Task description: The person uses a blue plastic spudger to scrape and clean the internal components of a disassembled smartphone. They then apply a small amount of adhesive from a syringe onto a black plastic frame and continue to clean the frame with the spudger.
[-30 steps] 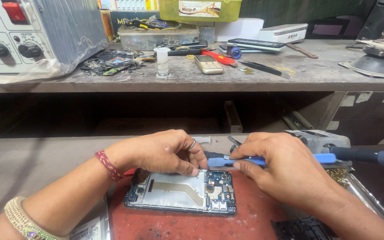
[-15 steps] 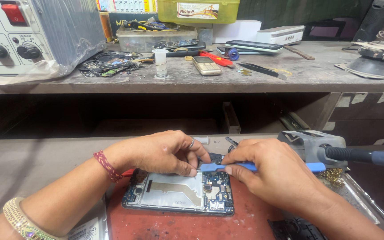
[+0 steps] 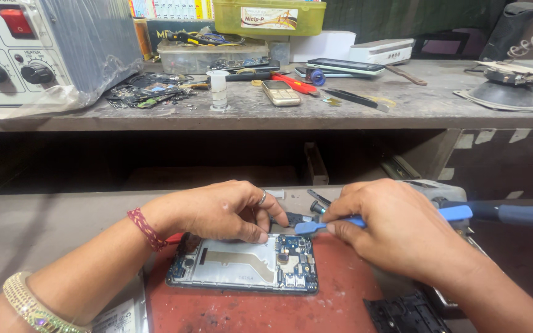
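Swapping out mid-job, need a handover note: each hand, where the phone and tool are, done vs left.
Left hand: fingertips pressing on the top edge of the opened phone, steadying it; no tool in it.
Right hand: pinch grip on a blue pry tool, tip at the phone's upper right corner beside a small black part.
Phone lies flat on the red mat, back cover off, board and metal plate exposed.
Done: back is open.
Left: the pry at that corner is in progress; whether the black part is free cannot be told.
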